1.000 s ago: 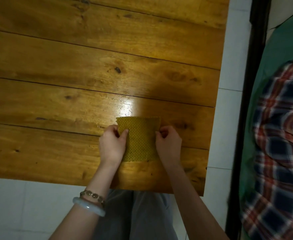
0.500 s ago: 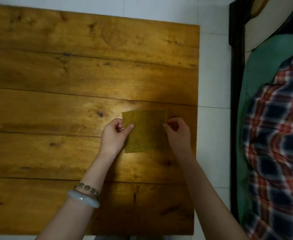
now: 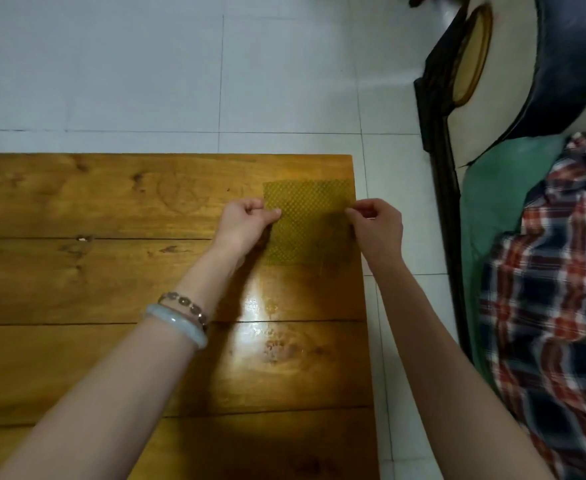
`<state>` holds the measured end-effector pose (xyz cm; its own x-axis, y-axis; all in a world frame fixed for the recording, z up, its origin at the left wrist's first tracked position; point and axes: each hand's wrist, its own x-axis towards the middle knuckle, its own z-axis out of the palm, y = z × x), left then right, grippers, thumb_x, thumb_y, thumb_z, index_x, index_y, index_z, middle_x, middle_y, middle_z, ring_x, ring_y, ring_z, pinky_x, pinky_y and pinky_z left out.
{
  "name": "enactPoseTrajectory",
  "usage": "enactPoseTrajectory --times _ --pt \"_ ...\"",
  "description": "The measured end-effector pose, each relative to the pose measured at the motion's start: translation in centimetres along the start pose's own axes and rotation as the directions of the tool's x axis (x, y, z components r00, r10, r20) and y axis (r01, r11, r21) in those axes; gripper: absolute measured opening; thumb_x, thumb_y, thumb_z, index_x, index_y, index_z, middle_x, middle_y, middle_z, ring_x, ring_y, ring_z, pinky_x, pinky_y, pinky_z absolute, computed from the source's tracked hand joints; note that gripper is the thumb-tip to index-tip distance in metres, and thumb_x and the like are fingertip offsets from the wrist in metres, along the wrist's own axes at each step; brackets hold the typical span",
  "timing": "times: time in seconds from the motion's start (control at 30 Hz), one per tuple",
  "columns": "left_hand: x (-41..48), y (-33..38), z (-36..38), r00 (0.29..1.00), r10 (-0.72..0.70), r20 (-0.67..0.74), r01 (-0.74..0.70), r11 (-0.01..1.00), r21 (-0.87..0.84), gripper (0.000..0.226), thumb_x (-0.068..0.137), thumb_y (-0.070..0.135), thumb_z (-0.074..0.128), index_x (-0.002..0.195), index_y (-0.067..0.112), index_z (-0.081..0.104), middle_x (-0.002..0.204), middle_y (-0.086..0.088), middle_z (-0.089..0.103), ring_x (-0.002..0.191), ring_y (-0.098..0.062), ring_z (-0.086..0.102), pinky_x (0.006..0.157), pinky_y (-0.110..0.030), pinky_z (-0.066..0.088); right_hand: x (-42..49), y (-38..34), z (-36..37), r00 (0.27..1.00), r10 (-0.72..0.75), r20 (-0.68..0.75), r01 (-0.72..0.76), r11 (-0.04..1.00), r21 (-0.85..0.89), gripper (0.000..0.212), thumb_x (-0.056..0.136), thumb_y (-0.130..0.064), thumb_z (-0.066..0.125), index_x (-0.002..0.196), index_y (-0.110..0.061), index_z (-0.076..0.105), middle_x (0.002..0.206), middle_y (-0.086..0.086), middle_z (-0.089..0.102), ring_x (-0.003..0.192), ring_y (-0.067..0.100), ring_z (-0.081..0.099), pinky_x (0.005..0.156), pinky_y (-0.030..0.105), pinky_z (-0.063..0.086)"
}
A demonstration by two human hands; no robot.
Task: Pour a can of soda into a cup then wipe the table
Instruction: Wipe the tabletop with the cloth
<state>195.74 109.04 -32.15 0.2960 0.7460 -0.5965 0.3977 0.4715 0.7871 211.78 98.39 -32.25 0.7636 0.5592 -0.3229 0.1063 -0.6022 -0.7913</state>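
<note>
Floor (image 3: 146, 71): pale square tiles with thin dark seams, filling the far part of the view and a strip along the right of the counter.
Counter (image 3: 94, 282): glossy golden-brown planks with dark knots and seams running left to right; a bright patch of glare sits near the right side, between the two forearms.
Bed (image 3: 499, 202): at the right edge, dark frame with a green sheet.
Checked fabric (image 3: 554, 306): red, navy and white plaid lying rumpled on the green sheet.
Cloth (image 3: 310, 225): olive-yellow rectangle with a fine dotted, waffle-like weave; it lies flat and spread out on the far right corner of the counter, its right edge running along the counter's right edge and its far edge just short of the counter's far edge. The near half looks darker, in shadow.
Left hand (image 3: 246, 223): curled closed, thumb and fingertips pinching the cloth's left edge near the far corner; knuckles rest on the wood.
Right hand (image 3: 378, 225): curled closed, thumb and forefinger pinching the cloth's right edge, the hand hanging partly past the counter edge over the floor.
Bracelets (image 3: 184, 317): a pale smooth bangle and a beaded chain, side by side on the left wrist.
</note>
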Motion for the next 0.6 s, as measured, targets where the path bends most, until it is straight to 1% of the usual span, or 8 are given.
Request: enactPoseTrajectory --times 0.07,0.17,0.27,0.33,0.37,0.43,0.5,0.6 --pt "1.4 1.4 0.7 1.000 0.001 -0.027 -0.001 1.000 -0.020 0.014 0.079 0.012 0.071 0.090 0.006 0.063 0.092 -0.013 0.066 0.081 -0.023 0.060 0.073 -0.034 0.049 1.9 -0.5 0.2 1.000 -0.006 -0.027 0.006 1.000 0.002 0.015 0.087 -0.018 0.065 0.100 -0.012 0.066 0.093 -0.001 0.064 0.086 0.011 0.060 0.073 0.017 0.049" --pt "3.1 2.8 1.8 0.993 0.000 -0.118 -0.006 0.999 -0.044 0.033 0.078 0.012 0.072 0.107 0.002 0.062 0.105 -0.010 0.067 0.096 -0.024 0.062 0.084 -0.031 0.048 4.0 -1.4 0.8 0.998 -0.006 -0.059 0.007 1.000 0.009 0.013 0.085 -0.015 0.064 0.098 -0.012 0.066 0.090 -0.001 0.064 0.082 0.008 0.058 0.064 0.010 0.042" --pt "4.3 3.3 2.5 0.984 0.018 -0.177 -0.017 1.000 0.006 0.031 0.080 0.014 0.071 0.109 0.008 0.061 0.091 0.002 0.063 0.091 -0.015 0.059 0.089 -0.027 0.047 5.3 -1.5 1.4 0.998 0.002 -0.070 -0.001 1.000 0.008 0.012 0.085 -0.012 0.063 0.097 -0.011 0.066 0.088 0.000 0.063 0.080 0.008 0.056 0.063 0.008 0.038" --pt "4.9 3.0 2.7 0.980 0.059 -0.190 -0.046 0.996 0.075 0.027 0.081 0.014 0.070 0.106 0.011 0.061 0.076 0.008 0.057 0.081 -0.011 0.056 0.087 -0.026 0.048 5.6 -1.2 1.8 0.997 -0.002 -0.072 0.001 1.000 -0.012 0.010 0.086 -0.010 0.062 0.096 -0.010 0.065 0.082 -0.002 0.060 0.079 0.009 0.055 0.064 0.010 0.039" --pt "5.2 2.7 2.7 0.977 0.080 -0.200 -0.059 0.992 0.108 0.025 0.081 0.013 0.070 0.104 0.012 0.061 0.075 0.008 0.057 0.080 -0.010 0.056 0.086 -0.026 0.049 5.6 -1.0 2.0 0.997 -0.009 -0.077 0.007 1.000 -0.028 0.010 0.087 -0.010 0.062 0.096 -0.010 0.065 0.081 -0.002 0.060 0.078 0.009 0.055 0.065 0.011 0.040" --pt "5.5 2.2 2.6 0.969 0.114 -0.221 -0.073 0.980 0.184 0.024 0.083 0.013 0.068 0.105 0.013 0.061 0.085 0.004 0.060 0.085 -0.012 0.057 0.085 -0.025 0.049 5.6 -0.3 2.3 0.996 -0.026 -0.086 0.020 0.998 -0.064 0.014 0.088 -0.010 0.059 0.101 -0.009 0.065 0.087 0.000 0.062 0.079 0.009 0.055 0.070 0.015 0.045" --pt "5.3 1.8 2.4 0.959 0.162 -0.231 -0.105 0.964 0.243 0.024 0.084 0.013 0.066 0.107 0.012 0.059 0.093 0.001 0.059 0.088 -0.012 0.056 0.085 -0.025 0.048 5.3 0.1 2.4 0.994 -0.059 -0.089 0.051 0.995 -0.086 0.018 0.090 -0.012 0.056 0.106 -0.010 0.065 0.096 0.003 0.063 0.085 0.012 0.057 0.080 0.025 0.050" --pt "4.3 0.8 1.8 0.942 0.283 -0.180 -0.198 0.903 0.382 0.025 0.087 0.017 0.062 0.111 0.012 0.057 0.103 -0.002 0.060 0.091 -0.014 0.057 0.088 -0.029 0.049 4.4 0.6 2.3 0.988 -0.150 -0.032 0.144 0.978 -0.153 0.026 0.091 -0.013 0.054 0.116 -0.010 0.060 0.110 0.006 0.059 0.096 0.020 0.058 0.088 0.033 0.050"
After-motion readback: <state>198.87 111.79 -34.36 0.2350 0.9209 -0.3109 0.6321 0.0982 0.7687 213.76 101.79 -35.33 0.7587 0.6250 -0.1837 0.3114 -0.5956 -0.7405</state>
